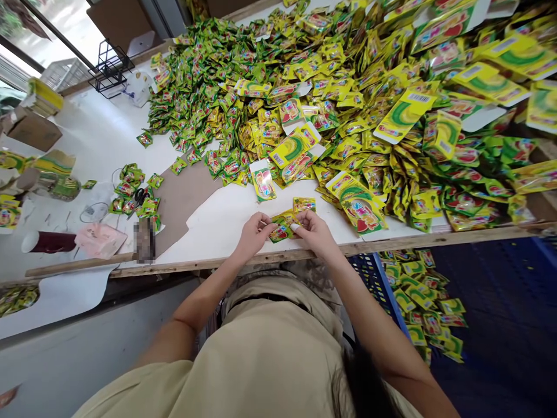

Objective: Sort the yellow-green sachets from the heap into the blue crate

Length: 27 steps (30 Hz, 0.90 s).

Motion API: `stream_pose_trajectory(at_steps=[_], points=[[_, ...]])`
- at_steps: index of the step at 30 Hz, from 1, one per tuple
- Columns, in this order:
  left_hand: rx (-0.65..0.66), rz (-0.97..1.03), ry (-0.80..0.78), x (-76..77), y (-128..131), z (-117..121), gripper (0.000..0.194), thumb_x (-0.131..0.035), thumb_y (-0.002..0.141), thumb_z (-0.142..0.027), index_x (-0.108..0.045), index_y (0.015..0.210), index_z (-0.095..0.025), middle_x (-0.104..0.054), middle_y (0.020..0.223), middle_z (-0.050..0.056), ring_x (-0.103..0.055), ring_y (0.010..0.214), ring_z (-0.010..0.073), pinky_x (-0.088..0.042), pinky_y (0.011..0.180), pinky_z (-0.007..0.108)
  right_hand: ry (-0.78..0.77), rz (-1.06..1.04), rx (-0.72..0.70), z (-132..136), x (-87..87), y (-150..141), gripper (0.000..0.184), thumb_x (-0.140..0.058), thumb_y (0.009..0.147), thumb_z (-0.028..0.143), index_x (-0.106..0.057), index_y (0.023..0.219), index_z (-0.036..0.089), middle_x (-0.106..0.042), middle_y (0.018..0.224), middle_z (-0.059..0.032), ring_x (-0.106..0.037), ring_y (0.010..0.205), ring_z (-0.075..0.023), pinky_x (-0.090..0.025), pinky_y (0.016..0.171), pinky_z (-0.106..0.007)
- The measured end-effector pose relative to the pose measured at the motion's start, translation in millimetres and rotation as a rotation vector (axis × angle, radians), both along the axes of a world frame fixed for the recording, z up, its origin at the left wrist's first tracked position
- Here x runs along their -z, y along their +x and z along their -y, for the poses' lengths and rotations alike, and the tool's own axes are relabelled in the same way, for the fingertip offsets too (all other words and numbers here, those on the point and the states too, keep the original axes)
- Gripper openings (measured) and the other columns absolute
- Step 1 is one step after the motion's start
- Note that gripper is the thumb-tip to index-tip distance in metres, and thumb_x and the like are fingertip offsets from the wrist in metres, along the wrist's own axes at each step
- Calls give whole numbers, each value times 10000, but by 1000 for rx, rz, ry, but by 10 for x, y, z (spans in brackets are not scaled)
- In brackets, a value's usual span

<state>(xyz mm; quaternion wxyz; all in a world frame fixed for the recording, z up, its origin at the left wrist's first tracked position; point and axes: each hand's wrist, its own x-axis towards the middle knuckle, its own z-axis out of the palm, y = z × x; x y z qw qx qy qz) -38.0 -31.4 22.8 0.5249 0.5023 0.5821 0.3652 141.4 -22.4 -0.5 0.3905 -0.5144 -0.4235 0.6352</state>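
Note:
At the table's front edge, my left hand [253,237] pinches one end of a small yellow-green packet [282,227] with a fruit print. My right hand [317,233] grips its other end between thumb and fingers. Just beyond the right fingers is a yellow packet [304,204]; whether it is held or lies on the table I cannot tell. A small printed carton [263,180] lies a little farther back. To the right of my hands rests a larger yellow carton [357,203], partly on other packets.
A big heap of packets [209,75] covers the back and right of the table [100,125], with flat cartons [404,116] on it. Left lie scissors [140,196], a wooden-handled tool [82,264] and a jar [61,184]. Below right stands a blue crate [394,302] with packets.

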Motion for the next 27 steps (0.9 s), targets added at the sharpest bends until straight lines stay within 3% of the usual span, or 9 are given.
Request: stream_pose_trajectory(at_steps=[5, 9, 12, 16, 21, 27], points=[[-88, -103, 130, 12, 72, -15, 160, -692, 703, -257, -563, 715, -162, -588, 999, 50, -545, 706, 92, -444, 590, 223, -27, -54, -42, 49, -29, -79, 230, -649, 608, 282, -512, 786, 231, -557, 741, 3, -555, 645, -159, -573, 571, -337], [-107, 55, 62, 50, 106, -45, 203, -685, 716, -294, -526, 716, -167, -604, 772, 5, -548, 648, 96, -446, 608, 237, -45, -90, -23, 48, -52, -88, 217, -649, 627, 286, -518, 790, 229, -570, 747, 7, -567, 677, -155, -573, 620, -333], [-156, 108, 56, 70, 101, -75, 240, -699, 699, -324, -515, 706, -169, -570, 663, -26, -531, 603, 89, -435, 591, 230, -70, -132, -45, 33, -79, -61, 251, -659, 680, 383, -535, 831, 225, -604, 852, -16, -597, 762, -168, -575, 684, -353], [-166, 77, 79, 66, 72, -101, 238, -697, 704, -323, -518, 701, -167, -569, 649, -30, -521, 587, 80, -426, 578, 221, 30, -52, -28, 10, -63, -18, 348, -634, 746, 494, -551, 942, 218, -607, 967, -49, -598, 819, -173, -555, 699, -344], [-119, 96, 86, 46, 98, -79, 255, -705, 704, -340, -516, 709, -168, -601, 692, -19, -546, 620, 86, -447, 606, 229, 150, 80, -94, 2, 9, -80, 367, -698, 710, 440, -534, 943, 208, -608, 907, -39, -572, 790, -171, -521, 681, -316], [-130, 146, 73, -8, 140, -26, 288, -693, 721, -383, -494, 716, -176, -555, 605, -41, -496, 546, 73, -405, 537, 210, 154, -14, -91, 5, -58, -127, 341, -641, 740, 500, -527, 891, 217, -573, 841, -21, -536, 739, -156, -503, 642, -294]])
